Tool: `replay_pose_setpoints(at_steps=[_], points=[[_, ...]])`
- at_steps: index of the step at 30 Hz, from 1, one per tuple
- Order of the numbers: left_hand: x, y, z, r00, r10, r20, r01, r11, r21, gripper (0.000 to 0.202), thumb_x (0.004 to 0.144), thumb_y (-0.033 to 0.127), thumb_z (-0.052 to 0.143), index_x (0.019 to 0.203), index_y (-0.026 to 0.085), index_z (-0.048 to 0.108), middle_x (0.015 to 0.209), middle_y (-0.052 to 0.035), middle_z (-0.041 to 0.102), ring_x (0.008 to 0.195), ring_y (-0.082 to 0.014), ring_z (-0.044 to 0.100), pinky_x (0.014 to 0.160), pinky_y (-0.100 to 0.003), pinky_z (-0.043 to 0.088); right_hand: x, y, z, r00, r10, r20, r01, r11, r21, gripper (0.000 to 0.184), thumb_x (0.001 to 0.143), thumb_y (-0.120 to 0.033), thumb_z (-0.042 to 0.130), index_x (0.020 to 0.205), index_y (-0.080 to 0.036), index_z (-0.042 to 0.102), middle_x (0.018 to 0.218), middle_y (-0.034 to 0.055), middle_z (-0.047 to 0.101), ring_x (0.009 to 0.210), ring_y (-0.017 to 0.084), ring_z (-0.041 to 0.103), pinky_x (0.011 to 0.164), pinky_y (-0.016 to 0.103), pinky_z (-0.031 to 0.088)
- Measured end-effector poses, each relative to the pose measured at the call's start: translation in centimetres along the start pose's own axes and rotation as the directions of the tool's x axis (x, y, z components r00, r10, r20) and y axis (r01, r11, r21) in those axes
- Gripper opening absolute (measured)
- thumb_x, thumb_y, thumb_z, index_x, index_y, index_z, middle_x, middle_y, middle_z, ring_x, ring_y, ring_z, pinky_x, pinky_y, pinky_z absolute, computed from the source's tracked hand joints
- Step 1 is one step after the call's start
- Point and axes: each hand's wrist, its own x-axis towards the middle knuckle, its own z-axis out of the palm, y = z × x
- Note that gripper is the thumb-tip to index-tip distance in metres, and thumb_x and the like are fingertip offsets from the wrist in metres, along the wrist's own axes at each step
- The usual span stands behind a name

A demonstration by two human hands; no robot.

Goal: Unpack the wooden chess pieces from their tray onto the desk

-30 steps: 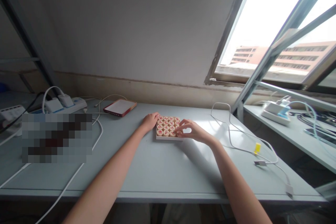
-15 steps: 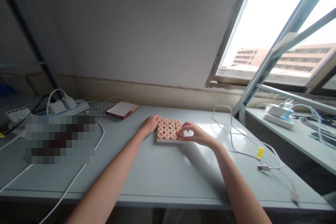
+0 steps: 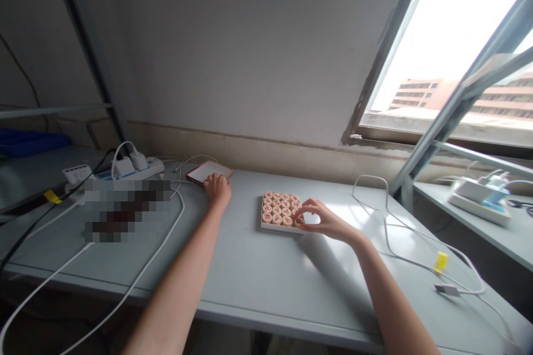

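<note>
A shallow white tray (image 3: 264,224) lies on the grey table (image 3: 258,277) and holds several round wooden chess pieces (image 3: 280,208) with red characters. My right hand (image 3: 322,220) rests at the tray's right edge, fingers curled in a pinch over the pieces nearest that side. My left hand (image 3: 218,186) has reached far left and touches the red-edged lid (image 3: 206,170) lying flat near the wall; its fingers curl over the lid's near edge.
A white power strip (image 3: 139,167) with plugged chargers sits at the back left, with white cables (image 3: 137,277) trailing across the table. More cable with a yellow tag (image 3: 440,260) lies at the right. A second table with a charger (image 3: 478,194) stands by the window.
My left hand has left the tray's left side and moved left to the red-edged lid. The view has swung left. My right hand stays at the tray's right edge.
</note>
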Motion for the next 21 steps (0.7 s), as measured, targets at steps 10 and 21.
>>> replay_pose_setpoints(at_steps=[10, 21], points=[[-1.2, 4.8, -0.8, 0.940, 0.335, -0.067, -0.332, 0.851, -0.407, 0.019, 0.084, 0.024, 0.042, 0.090, 0.020, 0.060, 0.084, -0.0058, 0.065, 0.075, -0.0181, 0.058, 0.064, -0.026, 0.037, 1.2, 0.5, 0.6, 0.967, -0.057, -0.249, 0.062, 0.998, 0.014, 0.032, 0.080, -0.044, 0.046, 0.105, -0.028, 0.056, 0.107, 0.0049, 0.050, 0.097, 0.020, 0.047, 0.077, 0.033, 0.043], [0.1, 6.0, -1.4, 0.944, -0.112, 0.312, 0.254, -0.359, -0.898, 0.012, 0.077, 0.022, 0.053, 0.081, 0.012, 0.058, 0.070, -0.0022, 0.064, 0.062, -0.0112, 0.059, 0.062, -0.022, 0.045, 2.0, 0.4, 1.0, 0.891, -0.052, -0.452, 0.135, 0.979, 0.154, 0.034, 0.080, -0.043, 0.046, 0.107, -0.024, 0.054, 0.111, 0.0071, 0.054, 0.092, 0.019, 0.053, 0.075, 0.032, 0.044]])
